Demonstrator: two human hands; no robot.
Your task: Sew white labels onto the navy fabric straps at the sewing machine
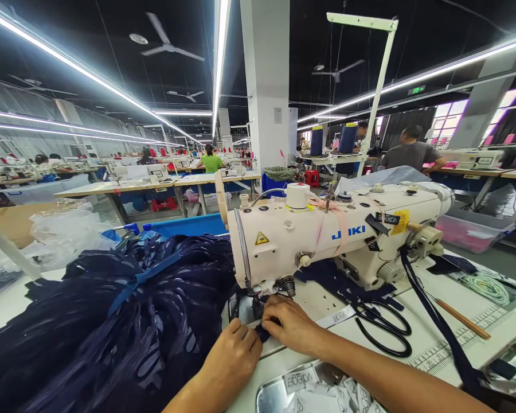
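Note:
A white sewing machine (pixel 284 235) lettered JUKI stands before me, its needle end above my hands. My right hand (pixel 290 324) rests under the sewing head with fingers bent and pressed down on a small piece of navy fabric (pixel 264 332). Beside it, my left hand (pixel 234 353) is closed, fingers curled at the front of the needle plate; what they pinch is hidden. A large heap of navy fabric pieces (pixel 124 310) lies at the left, close to my left hand. Below my right forearm, a metal tray (pixel 262 396) holds many white printed labels (pixel 327 396).
Black-handled scissors (pixel 384 327) lie right of the machine bed, near a wooden-handled tool (pixel 464 318) and a coil of pale cord (pixel 484 288). A navy strip (pixel 434 321) hangs across the table. Other people sit at machines farther back.

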